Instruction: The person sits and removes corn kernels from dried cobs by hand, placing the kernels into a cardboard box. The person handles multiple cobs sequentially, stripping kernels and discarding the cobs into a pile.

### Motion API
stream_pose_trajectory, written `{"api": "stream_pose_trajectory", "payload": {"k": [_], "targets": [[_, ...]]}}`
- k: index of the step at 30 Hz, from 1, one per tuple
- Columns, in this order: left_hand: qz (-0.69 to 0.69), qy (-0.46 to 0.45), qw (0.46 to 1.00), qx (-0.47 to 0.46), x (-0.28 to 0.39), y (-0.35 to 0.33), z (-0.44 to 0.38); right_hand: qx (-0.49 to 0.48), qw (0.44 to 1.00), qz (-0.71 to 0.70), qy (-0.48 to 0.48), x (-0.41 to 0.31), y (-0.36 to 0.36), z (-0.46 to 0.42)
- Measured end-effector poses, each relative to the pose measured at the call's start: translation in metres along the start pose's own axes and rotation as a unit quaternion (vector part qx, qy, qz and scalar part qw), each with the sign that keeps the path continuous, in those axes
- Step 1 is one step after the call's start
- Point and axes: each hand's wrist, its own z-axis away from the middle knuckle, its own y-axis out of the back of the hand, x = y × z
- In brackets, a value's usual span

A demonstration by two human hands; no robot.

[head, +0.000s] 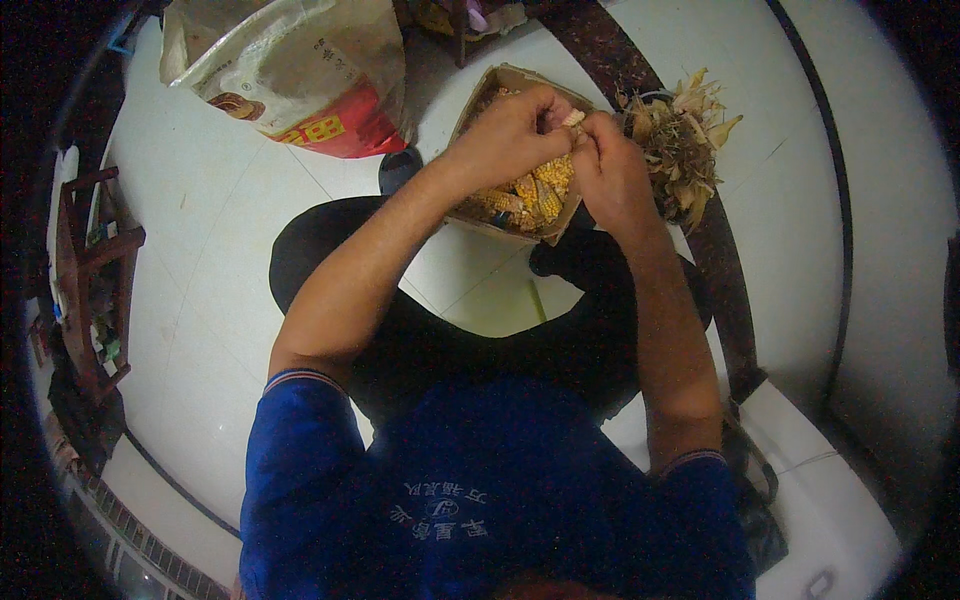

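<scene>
Both hands are raised together over the far right part of a cardboard box (551, 234). Between the fingertips of my left hand (525, 131) and my right hand (613, 169) is a small, pale piece of corn cob (574, 118). Fingers cover most of this piece, so its full length is hidden. Below, in the box, lie yellow corn cobs (551, 199) and loose kernels, some cobs partly bare. My left forearm crosses the box's left side and hides part of its contents.
A large woven plastic sack (315, 67) with printing stands on the tiled floor, far left. Dry corn husks (679, 150) are heaped in a container right of the box. My bent legs (330, 247) flank the near floor. A dark wooden stool (94, 277) lies at the left edge.
</scene>
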Motion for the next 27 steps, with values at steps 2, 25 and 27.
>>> {"api": "stream_pose_trajectory", "payload": {"k": [2,25,27], "targets": [[-0.009,-0.018,1.0,-0.004,0.0,0.0,0.0,-0.025,1.0,-0.012,-0.003,-0.002,0.002,0.0],[0.232,0.127,0.963,-0.059,0.013,0.004,-0.003,0.012,0.992,-0.114,-0.05,0.006,0.0,-0.003],[0.224,0.124,0.966,-0.045,0.016,0.003,-0.002,0.015,0.998,-0.058,-0.017,0.004,-0.001,-0.002]]}}
